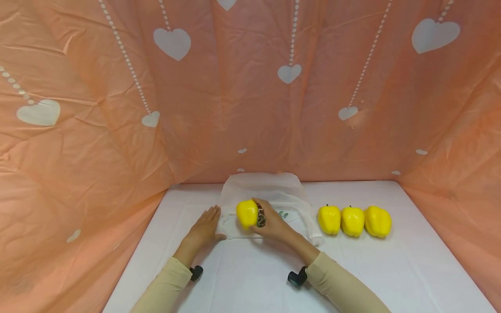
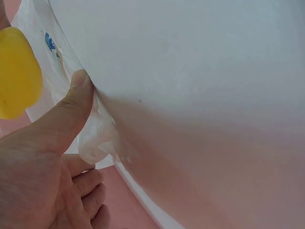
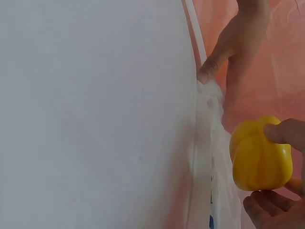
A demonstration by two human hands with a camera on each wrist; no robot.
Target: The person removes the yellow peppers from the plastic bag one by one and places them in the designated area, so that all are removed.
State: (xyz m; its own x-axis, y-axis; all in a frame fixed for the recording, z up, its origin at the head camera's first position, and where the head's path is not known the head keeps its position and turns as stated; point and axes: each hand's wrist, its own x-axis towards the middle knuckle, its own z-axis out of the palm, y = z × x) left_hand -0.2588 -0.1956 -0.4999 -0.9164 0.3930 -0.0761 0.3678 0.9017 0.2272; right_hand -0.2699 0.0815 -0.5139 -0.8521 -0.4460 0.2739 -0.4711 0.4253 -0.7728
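Observation:
My right hand [image 1: 275, 225] grips a yellow bell pepper [image 1: 246, 214] above a thin white plastic bag [image 1: 264, 184]. In the right wrist view, the thumb and fingers of that hand close round the pepper [image 3: 259, 160] from opposite sides. The bag lies flat on the table, with a small green print and dark marks showing on it. At the bag's left edge rests my left hand [image 1: 203, 227], fingers extended. Its thumb [image 2: 71, 105] touches the crumpled bag edge [image 2: 97, 136] in the left wrist view.
Three yellow bell peppers [image 1: 352, 221] stand in a row on the white table [image 1: 250, 278], right of the bag. An orange curtain [image 1: 250, 108] with white hearts hangs behind and at both sides. Black wrist cameras [image 1: 297, 277] sit under both sleeves.

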